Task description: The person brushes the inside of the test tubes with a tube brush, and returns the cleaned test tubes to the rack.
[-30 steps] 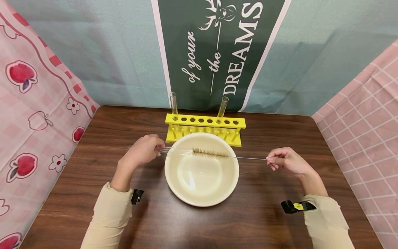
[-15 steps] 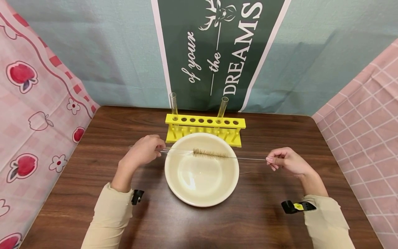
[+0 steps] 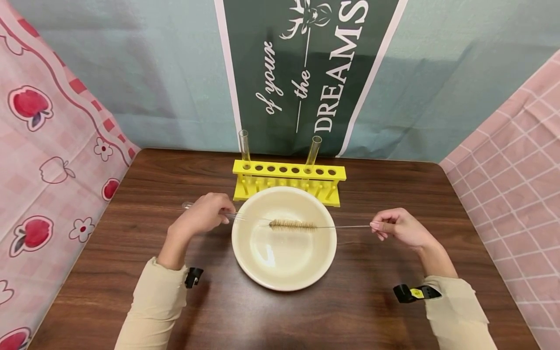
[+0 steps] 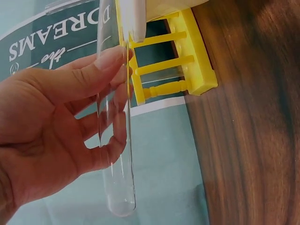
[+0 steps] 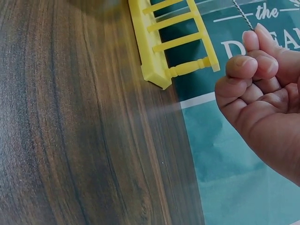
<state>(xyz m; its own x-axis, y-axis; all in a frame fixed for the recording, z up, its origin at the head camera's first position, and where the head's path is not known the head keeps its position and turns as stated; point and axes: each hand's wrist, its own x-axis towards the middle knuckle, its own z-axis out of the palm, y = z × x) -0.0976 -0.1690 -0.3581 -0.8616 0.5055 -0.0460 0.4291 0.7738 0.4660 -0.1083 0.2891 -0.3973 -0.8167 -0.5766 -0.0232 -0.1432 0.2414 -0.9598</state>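
Note:
My left hand (image 3: pixel 205 212) grips a clear glass test tube (image 4: pixel 119 187) between thumb and fingers, its rounded end pointing left and its mouth over the bowl's left rim. My right hand (image 3: pixel 397 227) pinches the twisted wire handle of a test tube brush (image 3: pixel 293 224) between thumb and fingertips. The tan bristles hover over the cream bowl (image 3: pixel 284 284), lying roughly level, with the brush tip just right of the tube's mouth. In the right wrist view only a short piece of the wire (image 5: pixel 243 14) shows above the fingertips.
Behind the bowl stands a yellow test tube rack (image 3: pixel 280 168) with two upright glass tubes, one at its left end (image 3: pixel 244 148) and one right of middle (image 3: pixel 313 153). A blue-green cloth with a lettered dark panel (image 3: pixel 302 73) hangs behind the brown wooden table (image 3: pixel 385 184).
The brush and test tube have tilted and dropped slightly toward me. The right hand has shifted a little left. More of the tube's rounded end now shows left of the left hand.

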